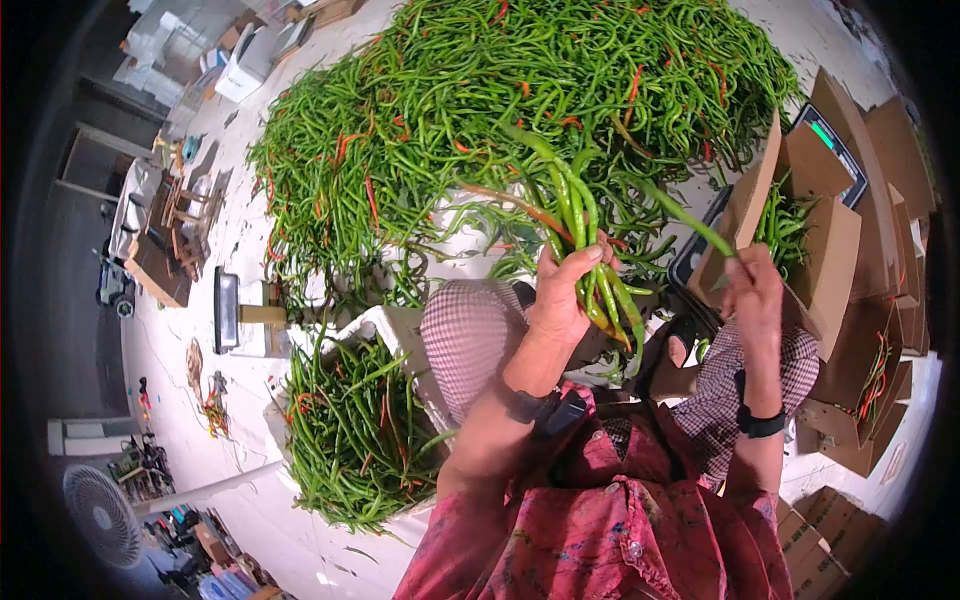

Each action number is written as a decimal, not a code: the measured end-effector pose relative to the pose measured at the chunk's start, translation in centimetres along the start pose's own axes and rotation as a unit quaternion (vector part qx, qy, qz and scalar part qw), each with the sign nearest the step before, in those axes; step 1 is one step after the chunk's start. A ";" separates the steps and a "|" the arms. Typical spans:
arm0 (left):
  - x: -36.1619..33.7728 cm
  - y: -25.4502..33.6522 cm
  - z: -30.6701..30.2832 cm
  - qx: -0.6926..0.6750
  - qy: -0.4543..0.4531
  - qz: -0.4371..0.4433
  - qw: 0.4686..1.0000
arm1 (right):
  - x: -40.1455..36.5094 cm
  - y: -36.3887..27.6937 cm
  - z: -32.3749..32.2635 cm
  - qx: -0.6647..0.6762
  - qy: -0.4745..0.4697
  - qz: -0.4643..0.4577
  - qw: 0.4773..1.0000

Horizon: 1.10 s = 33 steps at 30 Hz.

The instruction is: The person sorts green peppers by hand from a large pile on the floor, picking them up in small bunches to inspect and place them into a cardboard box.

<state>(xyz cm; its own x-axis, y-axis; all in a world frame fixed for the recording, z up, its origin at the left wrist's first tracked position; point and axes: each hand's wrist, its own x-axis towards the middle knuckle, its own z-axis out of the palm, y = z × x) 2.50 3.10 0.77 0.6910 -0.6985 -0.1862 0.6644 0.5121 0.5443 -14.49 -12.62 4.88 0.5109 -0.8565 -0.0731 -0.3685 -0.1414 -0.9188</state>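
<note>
My left hand (pixel 568 290) is closed round a bunch of long chili peppers (pixel 572 205), mostly green with an orange-red one sticking out to the left. A single green chili pepper (pixel 695 222) is pinched in my right hand (pixel 755 283), its long end pointing up and left. That hand is slightly blurred and close to an open cardboard box (pixel 828 262) with green chilies (pixel 782 228) inside. Beyond both hands spreads a large heap of green chilies (pixel 500 90) mixed with some red ones.
To the left, a white foam box (pixel 398 330) holds many green chilies (pixel 355 430). A scale display (pixel 835 145) with a green light stands behind the cardboard box. More cartons (pixel 865 400) line the right side. A fan (pixel 102 515) stands at lower left.
</note>
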 end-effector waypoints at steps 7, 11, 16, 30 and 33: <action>0.2 -0.7 -1.4 0.058 0.079 -0.042 0.994 | -5.3 -10.9 5.0 0.173 -0.141 0.087 0.971; 0.4 -1.5 -2.3 0.069 0.009 -0.008 0.998 | -8.8 -13.2 10.9 0.070 -0.452 -0.271 0.847; -1.8 1.0 -0.4 0.016 0.004 0.005 1.000 | -3.0 -12.2 9.8 -0.024 -0.120 -0.197 0.973; -1.8 0.3 -0.6 -0.034 0.047 -0.040 0.998 | 3.1 -3.8 5.4 0.302 -0.281 0.129 0.902; -1.1 0.2 -1.2 -0.002 0.072 -0.007 0.997 | 3.2 -3.8 3.9 0.371 -0.271 0.136 0.878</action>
<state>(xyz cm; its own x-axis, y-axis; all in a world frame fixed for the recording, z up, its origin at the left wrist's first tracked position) 2.18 4.55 0.09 0.7156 -0.6262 -0.3095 0.6749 0.5055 0.5376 -8.46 -12.86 6.60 0.8506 -0.4182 -0.3189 -0.0305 0.5661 -0.8238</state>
